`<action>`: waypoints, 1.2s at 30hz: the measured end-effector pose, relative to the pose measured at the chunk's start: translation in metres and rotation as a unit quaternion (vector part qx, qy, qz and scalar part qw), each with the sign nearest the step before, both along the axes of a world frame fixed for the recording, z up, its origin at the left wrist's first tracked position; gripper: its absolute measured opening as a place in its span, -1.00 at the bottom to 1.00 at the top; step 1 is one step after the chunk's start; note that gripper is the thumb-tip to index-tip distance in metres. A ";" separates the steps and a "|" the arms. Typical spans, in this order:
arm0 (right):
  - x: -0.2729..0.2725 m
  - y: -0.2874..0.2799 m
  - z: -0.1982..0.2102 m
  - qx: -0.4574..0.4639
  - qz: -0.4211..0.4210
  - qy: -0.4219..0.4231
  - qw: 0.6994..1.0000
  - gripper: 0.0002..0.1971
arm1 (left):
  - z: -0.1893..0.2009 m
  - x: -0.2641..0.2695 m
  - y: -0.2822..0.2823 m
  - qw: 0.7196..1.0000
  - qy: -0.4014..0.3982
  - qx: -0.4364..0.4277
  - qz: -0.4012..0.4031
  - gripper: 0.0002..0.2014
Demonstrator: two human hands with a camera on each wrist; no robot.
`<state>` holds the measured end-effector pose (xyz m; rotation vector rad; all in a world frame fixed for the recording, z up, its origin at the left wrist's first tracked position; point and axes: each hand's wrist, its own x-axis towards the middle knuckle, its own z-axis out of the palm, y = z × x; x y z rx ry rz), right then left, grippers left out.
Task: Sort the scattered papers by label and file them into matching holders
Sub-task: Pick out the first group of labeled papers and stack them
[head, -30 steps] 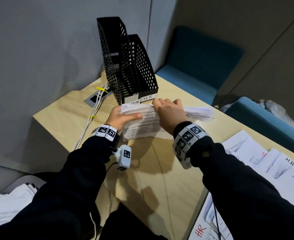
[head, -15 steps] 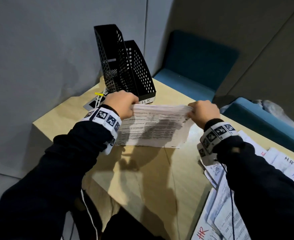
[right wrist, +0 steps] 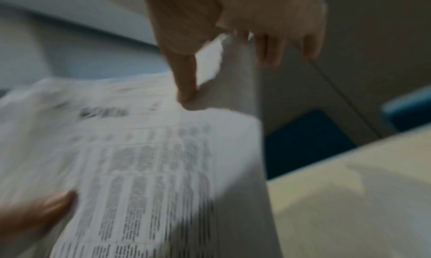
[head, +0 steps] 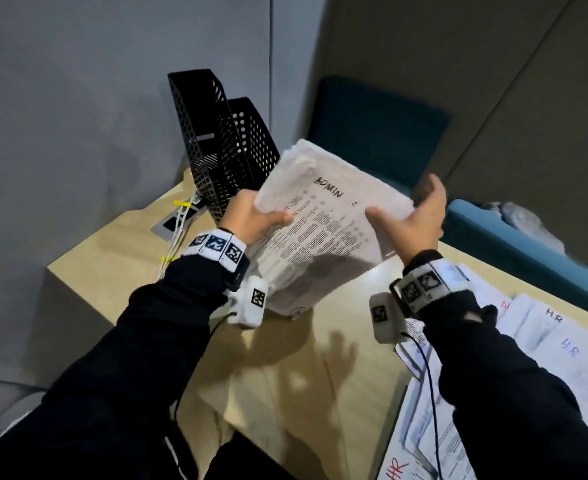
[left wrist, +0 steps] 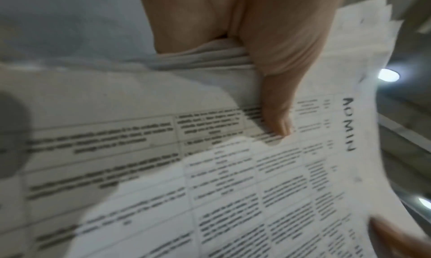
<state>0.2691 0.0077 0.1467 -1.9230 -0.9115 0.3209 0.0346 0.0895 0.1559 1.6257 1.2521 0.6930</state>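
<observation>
A thick stack of printed papers [head: 320, 233] with ADMIN written on the top sheet hangs tilted above the wooden table [head: 285, 382]. My left hand [head: 254, 216] grips its left edge, thumb [left wrist: 277, 114] on the top sheet [left wrist: 233, 188] and fingers underneath. At the right edge my right hand [head: 414, 223] holds it, thumb [right wrist: 184, 81] on the top face [right wrist: 151, 160] and fingers behind. Two black mesh file holders [head: 206, 133] [head: 256, 140] stand just beyond the stack's upper left corner. Their labels are hidden behind my left hand and the papers.
Loose sheets marked HR [head: 555, 327] cover the table's right side, down to the near corner [head: 400, 469]. White cables [head: 178, 233] run along the table left of the holders. Blue seats [head: 375, 133] [head: 528, 251] stand behind the table, beyond its far edge.
The stack has come up off the table and tilted, its ADMIN end now raised toward the holders. Both hands have turned palm-up at its sides.
</observation>
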 end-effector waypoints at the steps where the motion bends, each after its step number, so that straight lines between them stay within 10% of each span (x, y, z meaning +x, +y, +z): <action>1: 0.004 -0.004 -0.011 0.009 0.009 0.118 0.993 0.07 | -0.004 -0.005 -0.005 0.999 -0.042 -0.026 0.018 -0.65; 5: 0.000 -0.014 -0.041 0.049 0.111 0.395 0.911 -0.22 | -0.035 -0.013 -0.019 0.981 -0.150 -0.079 0.090 -0.46; 9: -0.017 -0.013 -0.047 0.110 0.177 0.379 0.901 -0.50 | -0.050 -0.009 -0.032 0.978 -0.168 -0.105 0.067 -0.43; 14: -0.025 -0.013 -0.047 0.125 0.161 0.341 0.918 -0.38 | -0.050 -0.018 -0.028 0.966 -0.205 -0.107 0.115 -0.13; 24: -0.042 -0.008 -0.020 0.107 0.152 0.220 0.958 -0.70 | -0.039 -0.005 -0.026 0.943 -0.293 -0.058 0.149 -0.62; 28: -0.039 0.002 -0.016 0.111 0.116 0.147 0.976 -0.73 | -0.033 -0.003 -0.018 0.968 -0.237 -0.029 0.076 -0.30; 36: -0.041 0.001 -0.019 0.088 0.095 0.155 0.979 -0.80 | -0.035 0.002 -0.010 0.985 -0.020 0.151 0.084 -0.66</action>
